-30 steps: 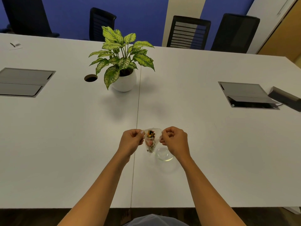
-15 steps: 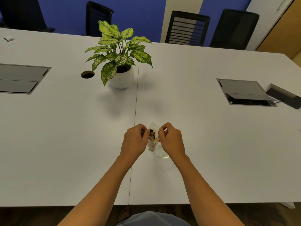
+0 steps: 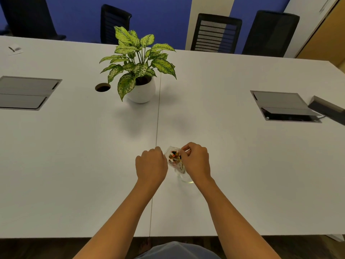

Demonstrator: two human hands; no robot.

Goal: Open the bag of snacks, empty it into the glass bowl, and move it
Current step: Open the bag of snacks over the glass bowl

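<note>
Both hands, left hand (image 3: 151, 165) and right hand (image 3: 196, 161), pinch the snack-filled bag (image 3: 173, 157) above the seemingly empty glass bowl (image 3: 183, 177).

Bare forearms, no sleeves; grey-blue garment (image 3: 175, 251) at the lap.

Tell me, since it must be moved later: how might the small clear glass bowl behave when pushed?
The small clear glass bowl probably slides easily on the smooth white table. Being glass, it is likely fragile. It looks empty, so probably light.
</note>
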